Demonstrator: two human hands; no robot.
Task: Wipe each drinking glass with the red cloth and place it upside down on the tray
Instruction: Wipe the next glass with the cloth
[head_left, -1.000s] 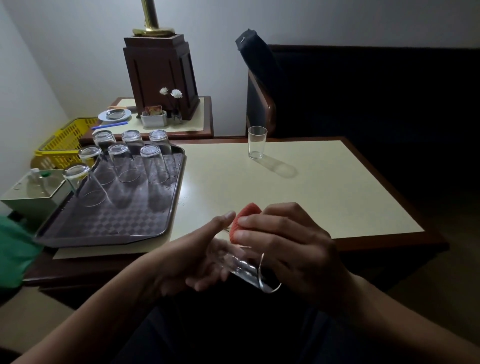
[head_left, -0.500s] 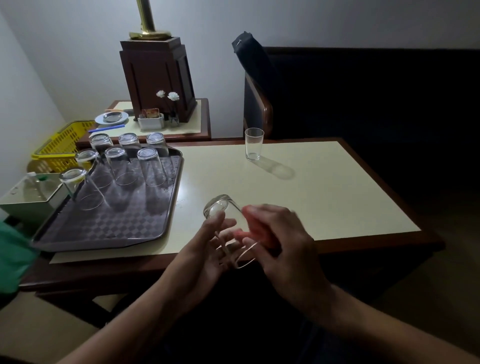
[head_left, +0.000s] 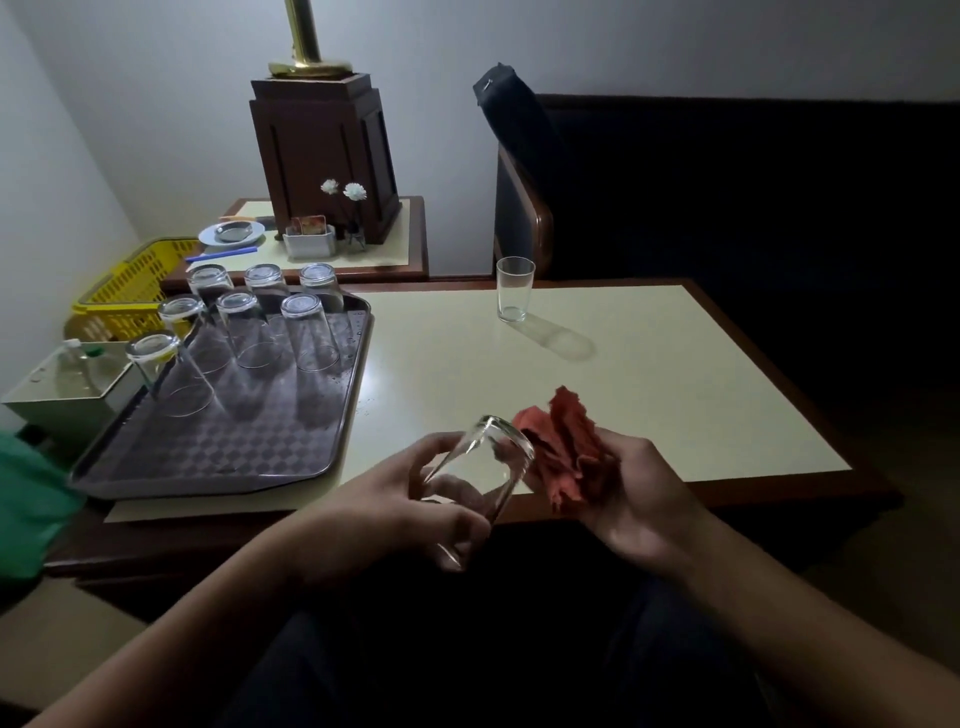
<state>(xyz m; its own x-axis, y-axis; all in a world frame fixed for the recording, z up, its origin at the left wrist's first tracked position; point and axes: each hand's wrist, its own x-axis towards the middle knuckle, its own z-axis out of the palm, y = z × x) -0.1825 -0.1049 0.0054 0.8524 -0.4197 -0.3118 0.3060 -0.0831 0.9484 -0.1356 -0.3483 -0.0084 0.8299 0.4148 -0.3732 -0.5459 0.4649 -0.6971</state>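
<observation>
Hands are recorded at lower centre of the frame, nearest the camera. A clear drinking glass is gripped by the curled fingers of the left hand. It is tilted with its base uppermost, over the near table edge. A crumpled red cloth is clutched in the right hand, fingers closed round it, just beside the glass; contact between the two cannot be confirmed. Wiping of this glass is judged finished or nearly so, and placement is outstanding.

Further out, at centre left, a dark checked rectangular tray lies on the cream-topped table. Seven inverted glasses are counted on its far half. At upper centre, one upright glass stands on the table, apparently not yet wiped.

Count: nine glasses, one cloth, one tray. Seven are placed, one is in hand, one remains.
</observation>
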